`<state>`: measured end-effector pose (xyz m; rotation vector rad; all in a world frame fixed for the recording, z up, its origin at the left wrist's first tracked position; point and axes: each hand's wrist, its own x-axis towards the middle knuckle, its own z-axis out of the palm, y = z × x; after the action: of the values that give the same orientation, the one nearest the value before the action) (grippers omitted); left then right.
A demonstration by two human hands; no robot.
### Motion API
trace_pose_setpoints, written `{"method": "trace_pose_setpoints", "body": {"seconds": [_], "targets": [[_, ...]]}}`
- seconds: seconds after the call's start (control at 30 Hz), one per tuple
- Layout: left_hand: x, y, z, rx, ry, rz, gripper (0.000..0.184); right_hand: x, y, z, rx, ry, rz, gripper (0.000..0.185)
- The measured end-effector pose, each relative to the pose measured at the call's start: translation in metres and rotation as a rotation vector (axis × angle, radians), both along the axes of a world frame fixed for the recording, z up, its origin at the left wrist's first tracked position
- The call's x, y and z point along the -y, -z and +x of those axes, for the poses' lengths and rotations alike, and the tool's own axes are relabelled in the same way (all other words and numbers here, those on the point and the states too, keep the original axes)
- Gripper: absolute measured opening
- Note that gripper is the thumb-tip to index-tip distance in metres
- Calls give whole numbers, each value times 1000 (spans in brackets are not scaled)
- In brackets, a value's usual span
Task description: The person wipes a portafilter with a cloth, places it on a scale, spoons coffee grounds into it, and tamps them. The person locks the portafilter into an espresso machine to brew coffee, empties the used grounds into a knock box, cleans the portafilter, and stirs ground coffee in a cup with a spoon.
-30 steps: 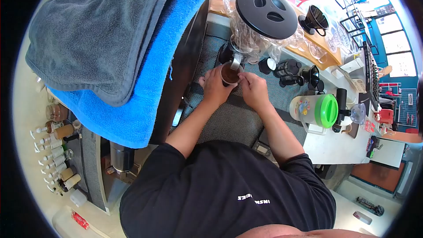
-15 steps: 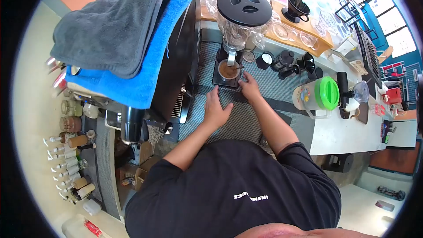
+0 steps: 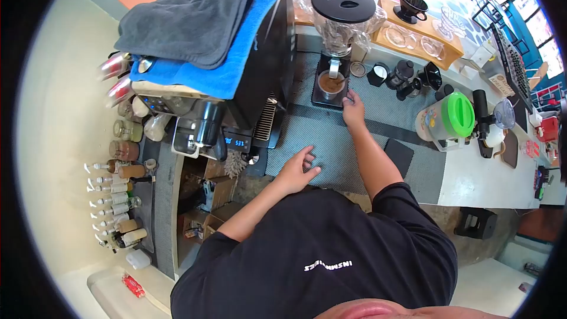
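A cup of brown powder (image 3: 331,83) stands under the metal spout of a coffee grinder (image 3: 342,2) with a round black lid, at the top centre. At the grinder base's right edge is my right hand (image 3: 353,110), its fingers bent close together; whether they touch the base is hard to tell. Lower and to the left, my left hand (image 3: 297,172) hangs over the grey mat (image 3: 313,139) with its fingers apart and nothing in it.
An espresso machine (image 3: 269,59) draped with blue and grey towels stands left, a lit display low on it. Right of the grinder are small black containers (image 3: 403,73), a green-lidded jug (image 3: 458,115) and a wooden stand (image 3: 413,45). A dark square pad (image 3: 399,156) lies on the mat.
Both hands have let go of the cup, which now rests under the spout. My left hand has drawn back toward my body; my right has stayed by the grinder. The view has shifted left.
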<state>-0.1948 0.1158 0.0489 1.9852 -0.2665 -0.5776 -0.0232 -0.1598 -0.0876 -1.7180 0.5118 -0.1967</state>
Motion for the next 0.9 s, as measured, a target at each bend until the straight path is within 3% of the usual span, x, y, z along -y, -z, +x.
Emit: {"method": "trace_pose_setpoints", "body": {"seconds": [0.23,0.3,0.37,0.43,0.5,0.57,0.73,0.9], "targets": [[-70,3,-11,-148,117,-61,63,8,5,5,-53,-27,-229,48],[-99,-7,-7,-195,162,-64,58,17,12,11,-60,-39,-139,47],[-133,-24,-5,-189,135,-102,47,7,1,1,-103,63,-342,44],[-173,-43,-2,-198,113,-105,42,-12,29,-17,58,287,-549,36],[-213,-47,1,-177,-33,-101,37,-74,-14,-67,47,300,-394,27],[-246,-47,8,-81,-183,-113,33,-130,-16,-115,119,235,-379,23],[-275,-34,49,311,-449,-112,34,-256,-75,-186,-86,-32,252,27],[-258,-47,93,441,-334,-66,38,-304,-118,-165,-170,-170,490,29]]}}
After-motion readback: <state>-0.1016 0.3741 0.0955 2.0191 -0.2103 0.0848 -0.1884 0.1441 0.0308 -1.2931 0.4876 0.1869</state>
